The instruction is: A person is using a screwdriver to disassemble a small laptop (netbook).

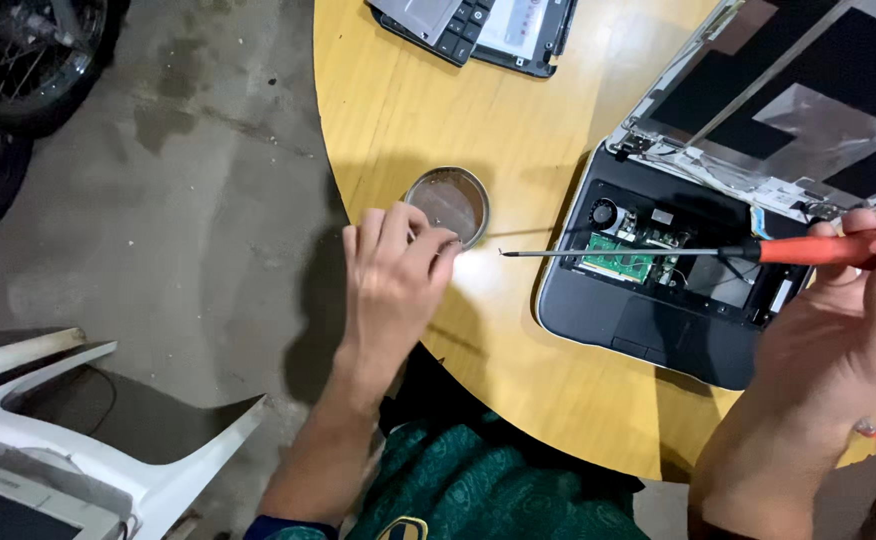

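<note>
Right hand (838, 330) at 4 o'clock, fingers closed round red-handled screwdriver (718, 251), tip pointing to 9, over opened laptop (658, 290). Left hand (393, 275) loosely curled, fingertips at small round tin (448, 203), maybe pinching something tiny; can't tell. Yellow table (408, 100) underneath.

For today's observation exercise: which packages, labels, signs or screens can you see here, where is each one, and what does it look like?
Laptop screen back: top right on the round wooden table, a black panel with silver foil patches, hinged to the opened dark base.
Second device: top edge of the table, dark frame around a pale panel and keys.
No packages or signs show.
</note>
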